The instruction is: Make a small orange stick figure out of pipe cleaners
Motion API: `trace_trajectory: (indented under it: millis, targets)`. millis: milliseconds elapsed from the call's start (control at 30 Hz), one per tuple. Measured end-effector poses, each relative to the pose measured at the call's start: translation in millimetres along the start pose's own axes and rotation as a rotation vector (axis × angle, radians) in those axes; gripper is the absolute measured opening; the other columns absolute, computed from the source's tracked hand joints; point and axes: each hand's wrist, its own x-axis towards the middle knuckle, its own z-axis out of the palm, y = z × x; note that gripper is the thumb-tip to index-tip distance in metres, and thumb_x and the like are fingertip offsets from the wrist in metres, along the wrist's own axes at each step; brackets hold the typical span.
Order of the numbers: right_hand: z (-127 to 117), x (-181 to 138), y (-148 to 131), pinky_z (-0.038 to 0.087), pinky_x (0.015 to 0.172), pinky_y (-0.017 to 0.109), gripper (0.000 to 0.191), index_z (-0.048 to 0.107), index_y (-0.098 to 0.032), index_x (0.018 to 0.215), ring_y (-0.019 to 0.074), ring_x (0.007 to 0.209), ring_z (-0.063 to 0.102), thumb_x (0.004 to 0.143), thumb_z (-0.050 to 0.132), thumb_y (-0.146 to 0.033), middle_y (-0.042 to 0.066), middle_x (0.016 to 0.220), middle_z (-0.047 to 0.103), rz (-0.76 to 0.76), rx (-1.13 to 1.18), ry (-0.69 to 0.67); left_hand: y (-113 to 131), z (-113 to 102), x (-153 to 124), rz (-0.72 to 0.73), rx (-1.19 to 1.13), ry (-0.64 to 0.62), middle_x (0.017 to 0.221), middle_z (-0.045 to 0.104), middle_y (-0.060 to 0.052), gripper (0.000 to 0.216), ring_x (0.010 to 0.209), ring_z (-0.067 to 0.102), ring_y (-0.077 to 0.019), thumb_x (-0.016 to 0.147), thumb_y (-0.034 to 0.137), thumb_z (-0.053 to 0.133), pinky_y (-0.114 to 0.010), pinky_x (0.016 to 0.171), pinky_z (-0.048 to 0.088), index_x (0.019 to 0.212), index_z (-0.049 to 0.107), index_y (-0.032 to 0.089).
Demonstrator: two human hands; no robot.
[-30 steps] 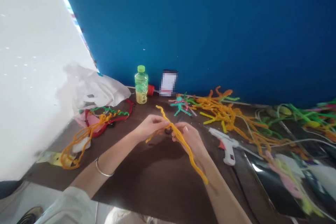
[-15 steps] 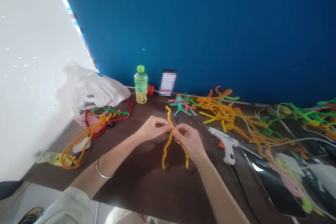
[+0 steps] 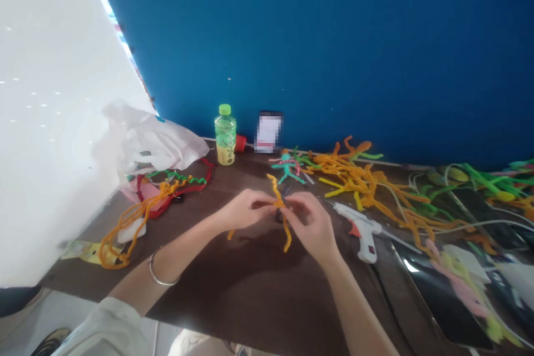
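Nearest in, the left sleeve [image 3: 104, 325] and a silver bangle [image 3: 156, 270], with both forearms angling in over the desk [image 3: 225, 300]. Take the hands as the middle of the dial, and here's the action: the left hand [image 3: 244, 214] pinches an orange stem [image 3: 287, 233] between thumb and fingers, and the right hand [image 3: 315, 225] grips the same stem right beside it, fingertips nearly meeting. One end points to twelve, one hangs towards six (a third orange end peeks out under the left hand at eight, its join hidden).

The step in hand looks like twisting the stem where its lengths cross; another turn would call for a firm left pinch while the right fingers roll. Both wrists slope inwards, right thumb towards the left one, the other right fingers curled.

Out at nine, orange loops [image 3: 158, 196]; at three, the glue gun [image 3: 365, 231], touched by neither hand. Further, a teal figure [image 3: 286, 164] at twelve, an orange heap [image 3: 362, 181] at two, the bottle [image 3: 226, 136] at eleven, then the blue wall [image 3: 292, 39].
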Motion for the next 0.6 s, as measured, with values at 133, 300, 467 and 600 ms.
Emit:
trace_trajectory:
  millis: [133,300,467,600]
  targets:
    - [-9.9,1.9,-4.5,0.046,0.085,0.036,0.025,0.058,-0.024,0.105,0.0194,0.097,0.057,0.080,0.054,-0.022,0.007,0.108,0.060,-0.187,-0.185,-0.154,6.1,-6.5,-2.3,0.089,0.103,-0.054,0.077,0.064,-0.004,0.024,0.061,0.049,-0.0088,0.080,0.028,0.049,-0.019,0.056,0.036,0.088,0.065,0.011]
    - [-19.4,6.4,-17.4,0.044,0.090,0.037,0.023,0.059,-0.024,0.103,0.0203,0.104,0.054,0.083,0.050,-0.020,0.006,0.113,0.059,-0.272,-0.255,-0.285,12.2,-17.6,-4.5,0.090,0.114,-0.183,0.076,0.065,-0.004,0.026,0.064,0.052,-0.0099,0.080,0.031,0.051,-0.019,0.059,0.038,0.087,0.066,0.011]
    - [-20.7,10.7,-24.8,0.049,0.075,0.030,0.014,0.064,-0.025,0.088,0.0179,0.083,0.061,0.082,0.052,-0.024,0.004,0.089,0.066,-0.223,-0.135,-0.365,11.0,-21.6,-3.5,0.051,0.044,-0.192,0.072,0.064,-0.003,0.028,0.062,0.052,-0.0097,0.076,0.036,0.055,-0.019,0.057,0.039,0.083,0.067,0.012]
    - [-14.4,11.0,-24.9,0.049,0.069,0.031,0.007,0.065,-0.024,0.075,0.0181,0.074,0.060,0.075,0.061,-0.030,0.004,0.079,0.066,-0.108,-0.019,-0.230,3.6,-14.8,-1.1,-0.008,-0.199,-0.064,0.087,0.062,-0.006,0.025,0.075,0.056,-0.0124,0.069,0.037,0.064,-0.023,0.067,0.043,0.076,0.065,0.013]
